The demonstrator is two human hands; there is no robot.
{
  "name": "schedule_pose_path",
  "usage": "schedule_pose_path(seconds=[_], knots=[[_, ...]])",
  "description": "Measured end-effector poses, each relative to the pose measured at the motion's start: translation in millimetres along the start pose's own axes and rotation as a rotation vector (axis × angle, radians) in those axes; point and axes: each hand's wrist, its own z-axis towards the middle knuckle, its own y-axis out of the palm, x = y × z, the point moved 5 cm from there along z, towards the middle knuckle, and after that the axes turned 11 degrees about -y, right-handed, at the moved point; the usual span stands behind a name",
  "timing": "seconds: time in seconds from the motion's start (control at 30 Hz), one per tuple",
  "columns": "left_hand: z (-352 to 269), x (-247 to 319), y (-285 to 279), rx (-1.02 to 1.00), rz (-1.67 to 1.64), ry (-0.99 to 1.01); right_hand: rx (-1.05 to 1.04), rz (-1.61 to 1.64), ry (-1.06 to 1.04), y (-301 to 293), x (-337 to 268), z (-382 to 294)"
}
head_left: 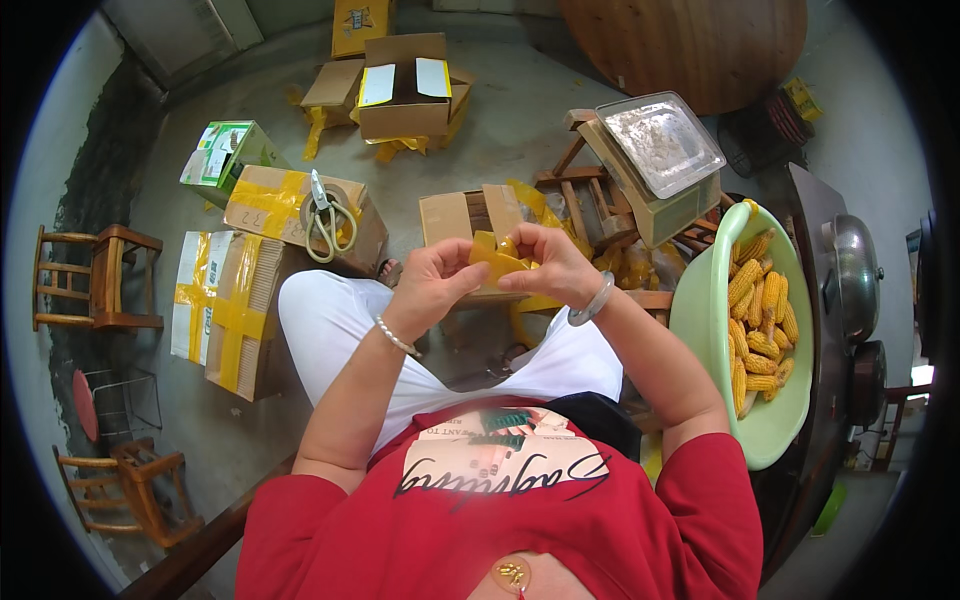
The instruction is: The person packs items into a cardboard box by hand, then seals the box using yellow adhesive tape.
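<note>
Between my two hands is a crumpled piece of yellow packing tape (495, 259). My left hand (442, 277) pinches its left side between thumb and fingers. On the other side, the fingers of my right hand (547, 259) grip the tape too. Just beyond them stands a small cardboard box (448, 217) with its flaps partly raised. To the left, scissors (324, 225) with pale green handles lie on a roll of tape (346, 214), on top of a taped cardboard carton (259, 196).
A pale green basin (697, 300) of corn cobs (761, 315) stands close on the right. Beyond it, a transparent lid (664, 142) tops a box. More cartons (247, 315) and wooden chairs (120, 274) stand left. An open carton (405, 116) is ahead on the floor.
</note>
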Motion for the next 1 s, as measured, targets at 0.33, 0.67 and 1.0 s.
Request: schedule_pose_path(seconds=[0.33,0.67,1.0], knots=[[-0.1,3.4,-3.5,0.077,0.034,-0.038,0.111,0.055,0.12,-11.6,8.6,-5.4],[4.1,-0.7,-12.8,0.104,0.052,-0.09,0.111,0.151,0.127,-10.6,12.7,-5.9],[9.1,-9.9,-12.8,0.094,0.111,-0.064,0.152,0.041,0.15,-19.4,25.5,-10.2]])
